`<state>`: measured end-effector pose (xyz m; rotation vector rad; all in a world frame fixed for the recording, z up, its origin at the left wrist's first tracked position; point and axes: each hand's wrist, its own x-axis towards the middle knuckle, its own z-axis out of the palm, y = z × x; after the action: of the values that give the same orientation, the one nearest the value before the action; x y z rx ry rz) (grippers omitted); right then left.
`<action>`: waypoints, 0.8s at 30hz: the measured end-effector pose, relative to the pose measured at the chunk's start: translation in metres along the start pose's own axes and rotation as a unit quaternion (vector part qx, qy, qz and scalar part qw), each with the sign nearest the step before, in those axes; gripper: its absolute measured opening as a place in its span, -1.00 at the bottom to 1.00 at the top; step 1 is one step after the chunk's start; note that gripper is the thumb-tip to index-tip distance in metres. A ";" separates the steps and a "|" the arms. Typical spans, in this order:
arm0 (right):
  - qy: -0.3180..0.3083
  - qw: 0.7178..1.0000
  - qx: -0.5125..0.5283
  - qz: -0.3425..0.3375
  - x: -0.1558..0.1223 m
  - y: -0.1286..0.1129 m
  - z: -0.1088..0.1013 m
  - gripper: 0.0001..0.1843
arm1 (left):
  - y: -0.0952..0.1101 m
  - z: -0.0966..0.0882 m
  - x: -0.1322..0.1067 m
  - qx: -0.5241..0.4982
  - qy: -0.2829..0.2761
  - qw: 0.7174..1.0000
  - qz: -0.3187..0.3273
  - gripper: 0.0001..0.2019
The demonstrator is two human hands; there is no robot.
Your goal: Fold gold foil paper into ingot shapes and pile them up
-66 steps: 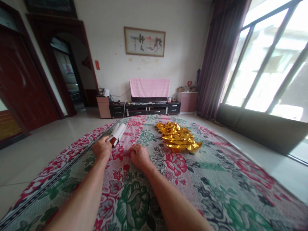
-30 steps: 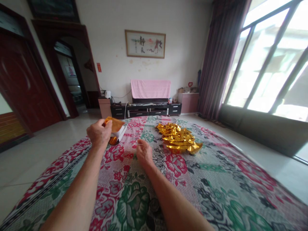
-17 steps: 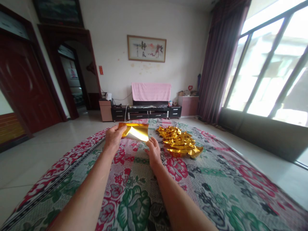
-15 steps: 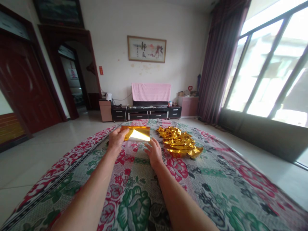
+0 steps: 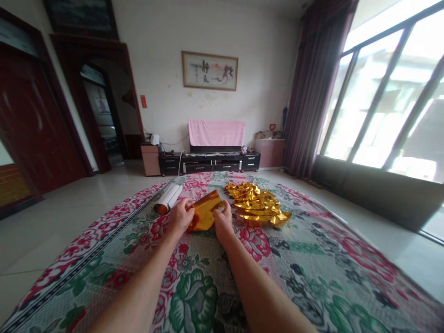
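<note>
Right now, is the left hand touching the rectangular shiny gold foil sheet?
Touching. Head view: the left hand holds the gold foil sheet, thumb over its left edge.

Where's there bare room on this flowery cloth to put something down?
Bare flowery cloth lies right of the gold foil pile and left of the left forearm. It's crowded on the far part: white roll, left hand, gold sheet, right hand and pile sit close together.

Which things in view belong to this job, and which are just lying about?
Likely the job's:
gold sheet, held by left hand and right hand
white roll
folded gold pieces

Apparently just about:
pink cloth
framed picture
purple curtain
</note>
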<state>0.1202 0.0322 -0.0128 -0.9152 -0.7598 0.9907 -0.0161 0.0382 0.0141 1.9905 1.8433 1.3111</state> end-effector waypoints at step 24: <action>-0.031 0.940 -0.264 -0.213 -0.008 -0.021 -0.005 -0.79 | 0.018 -0.015 0.001 -0.036 -0.022 0.998 0.045 -0.74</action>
<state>0.1297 0.0182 0.0033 -1.1157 -1.2521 0.4339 -0.0123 0.0277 0.0350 2.0689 1.6812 1.3263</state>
